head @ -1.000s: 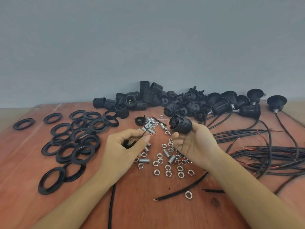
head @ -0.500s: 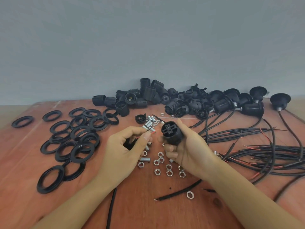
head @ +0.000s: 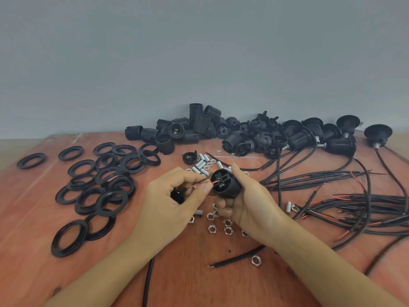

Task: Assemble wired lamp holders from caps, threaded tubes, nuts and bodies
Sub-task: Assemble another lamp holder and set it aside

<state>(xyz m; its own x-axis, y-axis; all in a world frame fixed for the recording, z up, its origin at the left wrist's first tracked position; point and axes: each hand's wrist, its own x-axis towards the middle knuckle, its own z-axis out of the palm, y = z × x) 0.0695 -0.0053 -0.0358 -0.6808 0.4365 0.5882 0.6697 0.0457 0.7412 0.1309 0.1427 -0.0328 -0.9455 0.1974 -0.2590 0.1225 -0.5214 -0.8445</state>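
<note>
My right hand [head: 247, 202] grips a black lamp holder body [head: 225, 183], its terminal end turned to the left. My left hand [head: 172, 202] pinches the thin red and black wire ends [head: 195, 185] of a black cable [head: 147, 282] that runs down past my wrist. The red tip touches the body's terminal face. A black part, partly hidden, sits inside my left palm. Loose hex nuts [head: 228, 229] and short threaded tubes [head: 200, 166] lie on the wooden table [head: 199, 282] under and behind my hands.
Several black rings [head: 110, 196] spread over the left side. A heap of black bodies and caps [head: 243, 135] lines the wall, with wired holders [head: 340, 145] at right. A bundle of black cables [head: 365, 204] fills the right side. One cut cable piece [head: 238, 258] lies near me.
My right hand brought the body down and left and turned its terminal end toward my left hand. The wire ends now meet that face.
</note>
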